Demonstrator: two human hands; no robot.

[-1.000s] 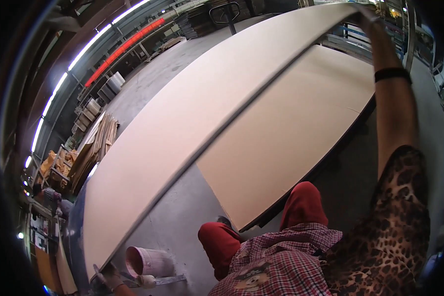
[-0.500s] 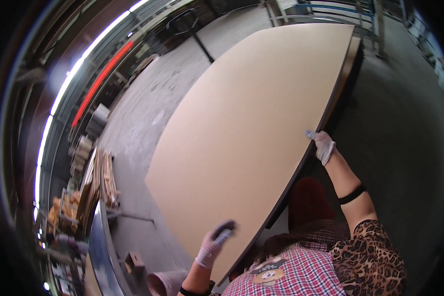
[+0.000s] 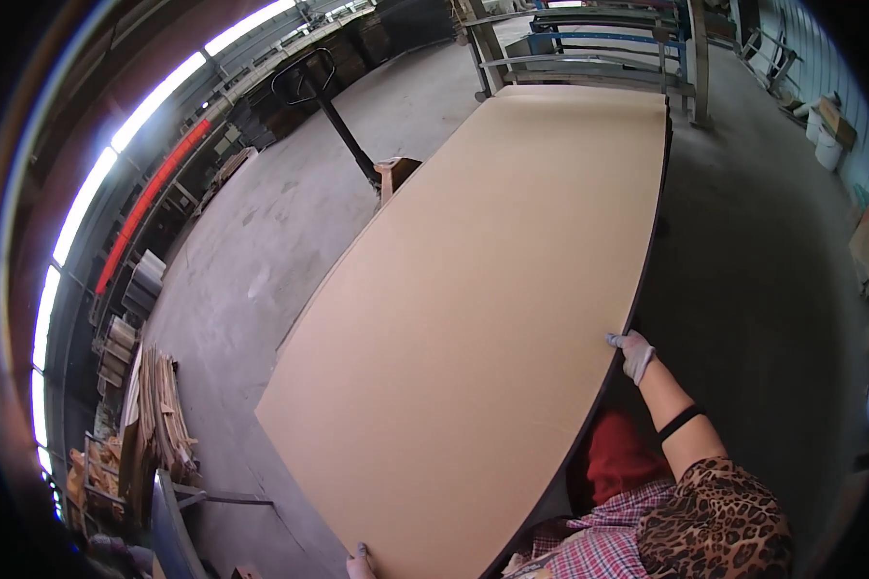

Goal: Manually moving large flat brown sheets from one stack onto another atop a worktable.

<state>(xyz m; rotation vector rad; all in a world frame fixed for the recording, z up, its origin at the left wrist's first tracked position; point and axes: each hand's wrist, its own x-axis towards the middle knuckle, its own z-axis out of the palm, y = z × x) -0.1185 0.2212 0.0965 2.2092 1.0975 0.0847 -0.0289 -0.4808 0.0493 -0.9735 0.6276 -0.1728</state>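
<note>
A large flat tan board [image 3: 473,289] stretches away in front of me, its near part by my body. My right hand [image 3: 635,355], in a pale glove with bluish fingertips, grips its right edge. The thumb lies on top and the other fingers are hidden below. Down at the picture's lower rim, my left hand [image 3: 360,563] is on the board's near left edge, thumb above. Its remaining fingers are out of sight. Under the board's right side runs a dark edge, and another edge peeks out along its left side.
Left of the board stands a black pallet-jack handle [image 3: 333,116]. A metal frame with blue bars [image 3: 589,43] is at its far end. Wooden strips [image 3: 154,415] lean together at the left, near a metal bench [image 3: 174,531]. White buckets [image 3: 827,145] stand by the right wall.
My left hand has come down from above the board to its near left edge. The view has shifted, and the board's far end lies closer in line with the frame. My right hand keeps its grip.
</note>
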